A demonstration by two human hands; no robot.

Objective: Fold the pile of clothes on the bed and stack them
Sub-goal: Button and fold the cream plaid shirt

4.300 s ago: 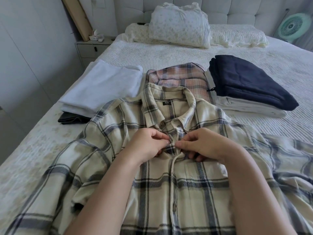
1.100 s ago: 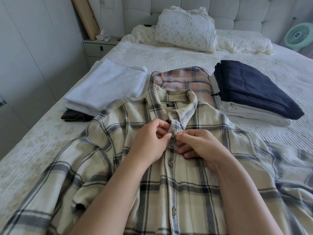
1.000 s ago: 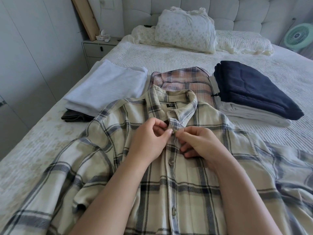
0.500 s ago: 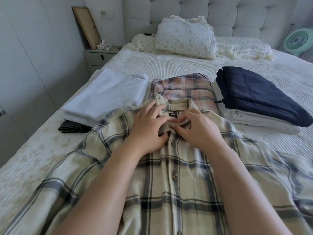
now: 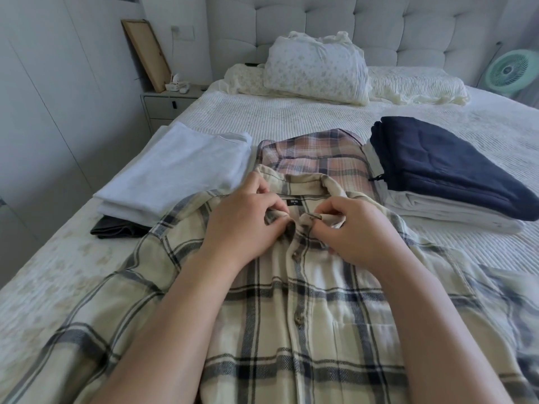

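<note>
A cream plaid shirt (image 5: 291, 330) lies front-up and spread across the near part of the bed, buttoned down the placket. My left hand (image 5: 245, 223) pinches the left collar tip at the neck. My right hand (image 5: 355, 228) pinches the right collar tip beside it. Beyond the collar lies a folded pink plaid shirt (image 5: 315, 153). A folded light grey stack (image 5: 180, 167) sits to the left on a dark folded garment (image 5: 116, 228). A folded navy garment (image 5: 449, 167) rests on white folded clothes (image 5: 449, 214) to the right.
The bed (image 5: 291, 115) has a white ribbed cover, with pillows (image 5: 318, 68) against the tufted headboard. A nightstand (image 5: 166, 103) with a leaning frame stands at the left. A green fan (image 5: 513, 71) is at the far right. The wall runs close along the bed's left side.
Both hands moved up from the placket buttons to the collar and now pinch its two tips. The view tilted up slightly.
</note>
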